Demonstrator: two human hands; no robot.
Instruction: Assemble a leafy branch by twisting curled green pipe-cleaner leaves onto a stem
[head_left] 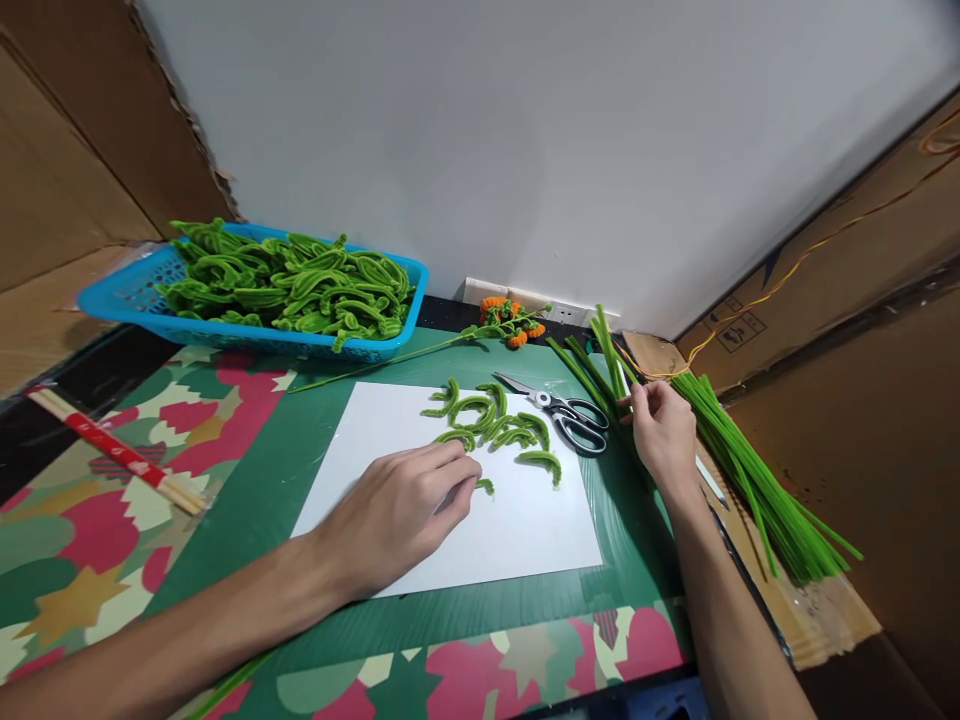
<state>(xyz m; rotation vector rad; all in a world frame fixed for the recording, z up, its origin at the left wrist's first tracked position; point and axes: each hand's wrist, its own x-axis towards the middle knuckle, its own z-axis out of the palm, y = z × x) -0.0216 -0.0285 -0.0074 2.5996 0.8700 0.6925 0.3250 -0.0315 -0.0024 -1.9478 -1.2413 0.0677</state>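
Over the white sheet (510, 530), my left hand (420, 500) has its fingers pinched together round a small green fuzzy piece (485, 486), whose end sticks out beside the fingertips. Several curled green fuzzy pieces (495, 420) lie on the upper part of the sheet. My right hand (660, 425) is closed at the near bunch of green stems (592, 375), fingertips on a thin green stem. Black-handled scissors (574, 415) lie between the sheet and my right hand, blades pointing left.
A blue basket (150, 300) piled with green fuzzy pieces stands at the back left. Orange flowers (510, 318) lie behind the sheet. Wrapped chopsticks (120, 450) are at the left; green stems (757, 480) rest on cardboard (832, 620) at the right.
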